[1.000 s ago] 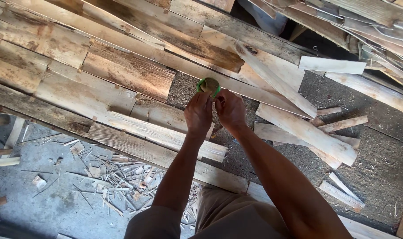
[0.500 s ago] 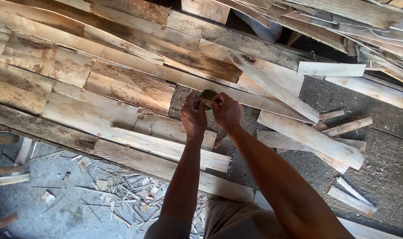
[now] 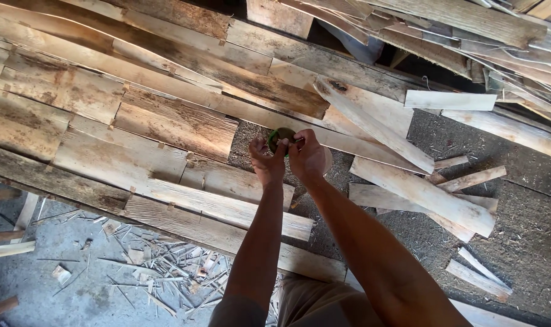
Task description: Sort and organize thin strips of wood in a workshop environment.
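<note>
Both hands were raised together at the centre of the view, above a gap between weathered boards. The left hand (image 3: 267,161) and the right hand (image 3: 307,158) met on a small round green-rimmed object (image 3: 281,137), which sat at the far side of the fingertips. The left grip was narrow, with thumb and fingers pinched onto the near left edge of the object. The right grip was likewise narrow, with fingers curled over the near right edge. Most of the object was hidden behind the fingers, so its material could not be determined.

The object was held in the air over a patch of grey gritty ground (image 3: 530,200), just near of a long pale wooden plank (image 3: 269,115) that ran diagonally from far left towards the right. A wide bed of rough, brown-stained wooden boards (image 3: 106,139) lay to the left and near left of the hands. Short pale wooden offcuts (image 3: 421,188) lay scattered on the ground to the right. A litter of thin wood splinters (image 3: 166,266) lay on the grey concrete floor (image 3: 63,297) at near left. A stack of thin grey wooden slats (image 3: 499,36) filled the far right corner.
</note>
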